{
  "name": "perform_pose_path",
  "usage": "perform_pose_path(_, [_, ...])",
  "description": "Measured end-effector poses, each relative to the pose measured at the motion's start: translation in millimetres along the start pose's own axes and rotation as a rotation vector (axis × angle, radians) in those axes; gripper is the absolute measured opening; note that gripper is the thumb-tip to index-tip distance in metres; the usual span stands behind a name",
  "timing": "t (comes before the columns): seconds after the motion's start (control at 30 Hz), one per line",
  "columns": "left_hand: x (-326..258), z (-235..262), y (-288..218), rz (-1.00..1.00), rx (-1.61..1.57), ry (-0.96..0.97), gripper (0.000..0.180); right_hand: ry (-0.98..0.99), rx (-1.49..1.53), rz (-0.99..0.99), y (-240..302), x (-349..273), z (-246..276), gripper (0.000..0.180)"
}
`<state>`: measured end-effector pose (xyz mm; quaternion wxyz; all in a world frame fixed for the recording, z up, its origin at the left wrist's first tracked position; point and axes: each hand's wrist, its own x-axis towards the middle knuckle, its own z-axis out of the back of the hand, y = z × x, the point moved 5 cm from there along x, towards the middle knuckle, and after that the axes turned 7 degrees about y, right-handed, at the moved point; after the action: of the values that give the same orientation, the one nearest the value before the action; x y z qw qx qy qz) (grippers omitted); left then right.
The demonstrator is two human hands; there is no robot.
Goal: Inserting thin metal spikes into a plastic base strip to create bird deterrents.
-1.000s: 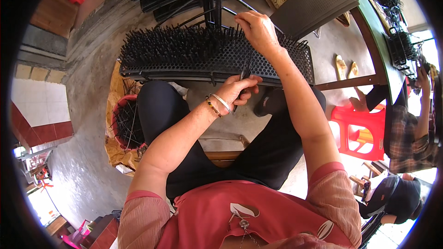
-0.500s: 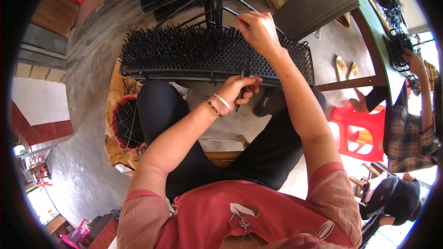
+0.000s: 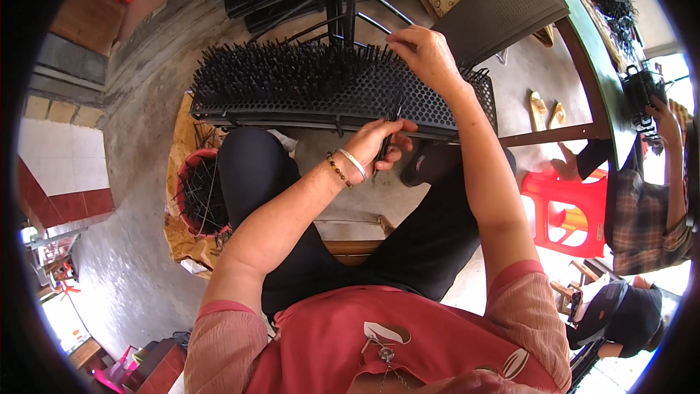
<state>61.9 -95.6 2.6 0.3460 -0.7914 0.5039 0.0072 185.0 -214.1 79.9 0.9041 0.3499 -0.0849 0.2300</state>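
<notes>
A long black perforated rack (image 3: 436, 107) lies across in front of my knees. Thin black sticks (image 3: 266, 73) stand densely upright in its holes over the left and middle, while many holes toward the right show bare. Just before the rack's front edge, my left hand (image 3: 375, 144) is closed round a small bunch of black sticks (image 3: 396, 111), whose ends poke out above the fingers. My right hand (image 3: 426, 58) hovers over the rack's far edge, right of the standing sticks, fingertips pinched together. What those fingertips hold, if anything, is too small to make out.
A red tub (image 3: 198, 193) of black sticks stands beside my left knee. Behind the rack rises a black metal frame (image 3: 350, 7). A grey perforated panel (image 3: 499, 11) leans at the far right, near a green-topped table (image 3: 616, 113) where another person's hand (image 3: 663, 120) works.
My right hand has moved slightly right and nearer to me over the rack. My left hand with its bunch of sticks has hardly moved.
</notes>
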Motion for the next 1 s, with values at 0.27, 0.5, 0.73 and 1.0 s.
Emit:
perform_pose_path(0.27, [4,14,7,-0.006,0.038,-0.159,0.026,-0.02,-0.039,0.028,3,5,-8,0.012])
perform_pose_path(0.5, [1,4,5,0.009,0.159,-0.114,0.028,-0.079,-0.075,-0.064,5,1,-3,0.014])
perform_pose_path(0.73, [1,6,5,0.023,0.17,-0.096,0.028,-0.082,-0.154,0.129,14,2,-9,0.008])
perform_pose_path(1.0, [1,8,7,0.026,0.147,-0.111,0.029,-0.099,-0.21,0.167,19,-1,-8,0.007])
